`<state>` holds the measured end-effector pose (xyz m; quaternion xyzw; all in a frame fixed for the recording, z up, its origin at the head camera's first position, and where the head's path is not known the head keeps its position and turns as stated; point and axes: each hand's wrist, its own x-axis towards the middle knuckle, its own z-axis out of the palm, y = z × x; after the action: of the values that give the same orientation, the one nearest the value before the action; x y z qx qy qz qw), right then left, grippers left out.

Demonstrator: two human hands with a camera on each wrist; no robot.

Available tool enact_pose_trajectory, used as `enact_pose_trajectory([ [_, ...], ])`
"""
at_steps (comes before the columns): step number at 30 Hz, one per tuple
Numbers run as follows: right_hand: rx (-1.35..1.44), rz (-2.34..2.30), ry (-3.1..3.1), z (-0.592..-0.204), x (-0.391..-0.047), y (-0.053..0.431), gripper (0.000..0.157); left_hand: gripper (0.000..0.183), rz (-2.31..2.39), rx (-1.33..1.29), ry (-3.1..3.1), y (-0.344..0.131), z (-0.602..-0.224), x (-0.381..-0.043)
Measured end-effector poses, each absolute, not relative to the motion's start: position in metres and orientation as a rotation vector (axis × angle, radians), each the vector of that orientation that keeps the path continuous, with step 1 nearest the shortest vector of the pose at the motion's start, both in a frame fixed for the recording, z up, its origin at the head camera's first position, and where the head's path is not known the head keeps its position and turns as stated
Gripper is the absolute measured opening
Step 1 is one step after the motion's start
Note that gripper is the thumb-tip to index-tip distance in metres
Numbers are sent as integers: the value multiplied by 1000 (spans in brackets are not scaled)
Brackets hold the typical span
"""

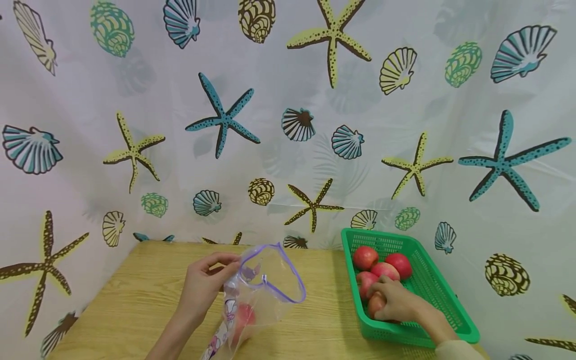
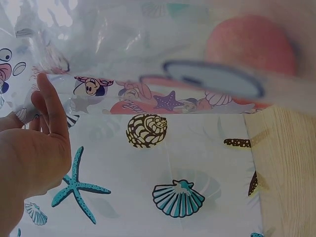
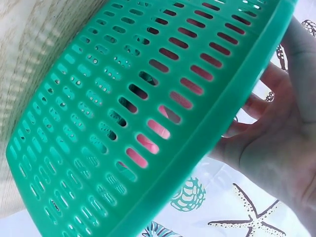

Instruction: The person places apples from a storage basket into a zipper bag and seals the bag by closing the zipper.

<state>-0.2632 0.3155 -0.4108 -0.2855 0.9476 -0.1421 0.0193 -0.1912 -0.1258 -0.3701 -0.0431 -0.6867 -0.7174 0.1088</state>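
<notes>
My left hand [image 1: 204, 282] pinches the rim of a clear zip bag [image 1: 270, 300] with a purple edge and a cartoon-printed strip. The bag's mouth gapes toward the right, and a red apple [image 1: 244, 316] sits low inside it. In the left wrist view the bag's see-through side [image 2: 123, 44] spreads past the fingers, with the apple blurred behind it. Inside the green basket [image 1: 420, 327], my right hand [image 1: 398, 300] curls its fingers and thumb round an apple [image 1: 376, 304] at the near left. The basket wall [image 3: 98, 123] hides the fingertips in the right wrist view.
Several other red apples [image 1: 365, 258] lie in the basket's left half, against the held one. The basket stands on the right of a wooden table [image 1: 148, 280]. A white curtain [image 1: 270, 165] printed with starfish and shells hangs behind and along both sides.
</notes>
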Motion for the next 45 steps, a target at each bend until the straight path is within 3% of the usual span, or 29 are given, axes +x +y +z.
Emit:
enact_pose_trajectory([
  [20, -884, -493, 3049, -402, -264, 313, 33, 26, -2121, -102, -2031, -123, -370, -188],
  [30, -760, -500, 3044, -390, -263, 306, 42, 23, -2111, -102, -2038, -122, -368, -188],
  [45, -825, -458, 3127, -367, -259, 283, 36, 25, -2126, -108, -2053, -123, -368, -188],
])
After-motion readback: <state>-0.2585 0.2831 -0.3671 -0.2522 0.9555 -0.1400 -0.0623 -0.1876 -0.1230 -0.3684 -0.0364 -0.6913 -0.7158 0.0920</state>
